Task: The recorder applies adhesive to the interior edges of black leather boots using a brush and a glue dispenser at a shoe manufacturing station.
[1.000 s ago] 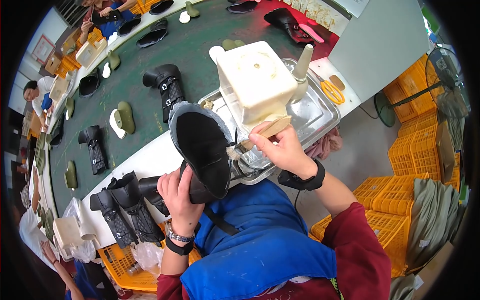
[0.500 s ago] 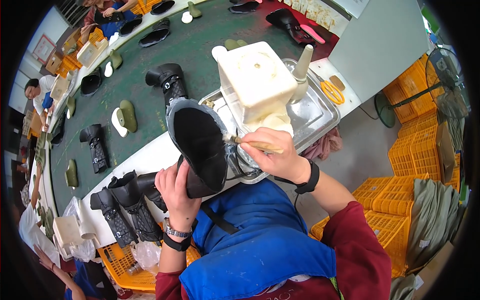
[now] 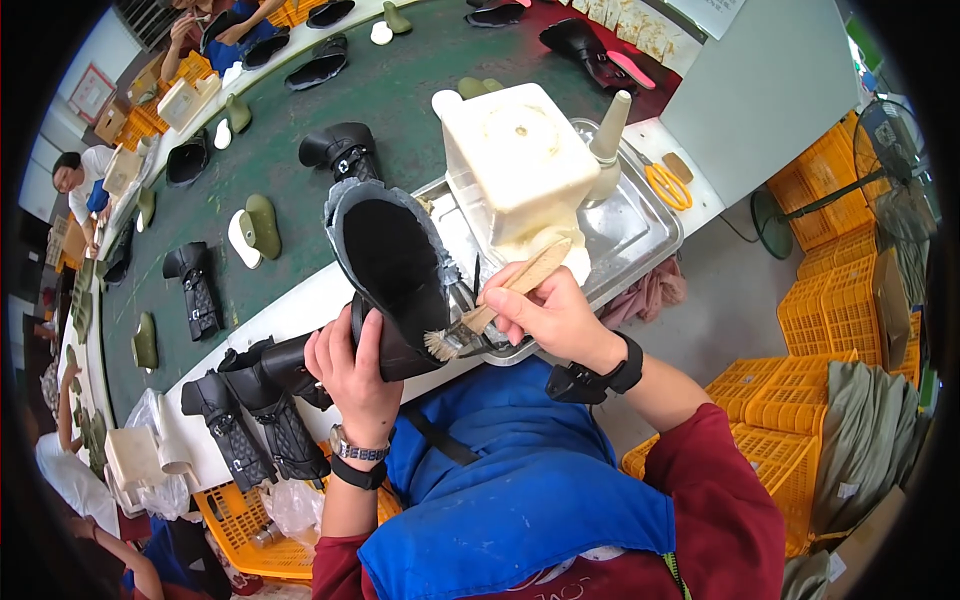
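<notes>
My left hand (image 3: 358,378) is closed around a black boot upper (image 3: 398,250), its unsoled opening turned upward and its rim edged in grey. In my right hand (image 3: 548,318) is a flat brush (image 3: 540,268) with a wooden handle, gripped between fingers and thumb. The pale bristles point down toward the lower right edge of the boot; whether they touch it I cannot tell. Behind the brush, a white plastic container (image 3: 515,150) stands in a metal tray (image 3: 650,232). Several more black boot uppers (image 3: 262,400) lie beside my left hand at the table edge.
A green work surface (image 3: 280,190) curves ahead, bearing boot uppers, green lasts (image 3: 262,226) and white insoles. Orange-handled scissors (image 3: 667,186) lie right of the tray, near a grey cone-topped bottle (image 3: 607,140). Yellow crates (image 3: 775,400) and a fan (image 3: 890,170) stand right. Co-workers sit far left.
The brush has moved down along the boot's right rim, its handle now tilted up to the right. The boot has shifted slightly left and up in my left hand.
</notes>
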`<state>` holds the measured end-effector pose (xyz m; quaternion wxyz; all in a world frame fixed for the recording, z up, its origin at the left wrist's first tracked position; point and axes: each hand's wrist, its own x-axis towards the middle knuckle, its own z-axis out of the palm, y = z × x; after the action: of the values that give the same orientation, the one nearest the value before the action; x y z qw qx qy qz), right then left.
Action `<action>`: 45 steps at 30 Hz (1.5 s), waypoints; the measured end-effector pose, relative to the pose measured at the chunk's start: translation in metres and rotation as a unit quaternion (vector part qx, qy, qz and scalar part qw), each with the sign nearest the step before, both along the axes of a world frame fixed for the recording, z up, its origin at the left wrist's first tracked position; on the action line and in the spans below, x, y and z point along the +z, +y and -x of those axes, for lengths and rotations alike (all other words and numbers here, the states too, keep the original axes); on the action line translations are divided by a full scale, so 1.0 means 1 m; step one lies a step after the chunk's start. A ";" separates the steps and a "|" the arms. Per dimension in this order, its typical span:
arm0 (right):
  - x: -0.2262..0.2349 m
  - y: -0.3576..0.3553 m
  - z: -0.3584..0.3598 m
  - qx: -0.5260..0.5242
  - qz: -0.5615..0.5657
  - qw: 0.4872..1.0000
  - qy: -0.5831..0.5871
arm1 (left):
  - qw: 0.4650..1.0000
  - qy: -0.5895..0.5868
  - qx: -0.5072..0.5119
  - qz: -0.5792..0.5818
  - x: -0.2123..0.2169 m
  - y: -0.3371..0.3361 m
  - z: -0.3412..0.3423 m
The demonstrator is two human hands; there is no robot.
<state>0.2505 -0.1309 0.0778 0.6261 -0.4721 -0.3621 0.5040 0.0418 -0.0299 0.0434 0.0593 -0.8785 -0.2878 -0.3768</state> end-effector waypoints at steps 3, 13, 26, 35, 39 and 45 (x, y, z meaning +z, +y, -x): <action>-0.011 0.003 -0.004 -0.027 -0.001 0.999 -0.031 | 1.000 -0.023 0.008 0.003 -0.001 -0.001 0.002; -0.015 0.012 -0.003 -0.142 -0.254 0.867 -0.404 | 1.000 -0.015 -0.004 0.004 -0.001 -0.001 0.008; -0.005 -0.007 0.019 0.075 -0.077 0.989 -0.097 | 0.999 0.031 -0.021 -0.038 -0.009 0.014 0.018; -0.031 0.006 0.016 0.016 -0.110 0.974 -0.197 | 0.995 0.064 -0.031 -0.067 -0.007 0.018 0.024; -0.020 0.007 0.014 -0.042 -0.137 0.958 -0.247 | 0.998 0.047 -0.042 0.003 0.002 0.019 0.026; 0.004 -0.017 -0.041 -0.169 -0.029 0.972 -0.164 | 0.872 -0.184 -0.103 0.442 0.014 0.041 0.046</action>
<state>0.2920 -0.1479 0.0814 0.6476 -0.5842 -0.3893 0.2963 -0.0045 0.0106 0.0578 -0.4281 -0.7523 -0.3381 -0.3695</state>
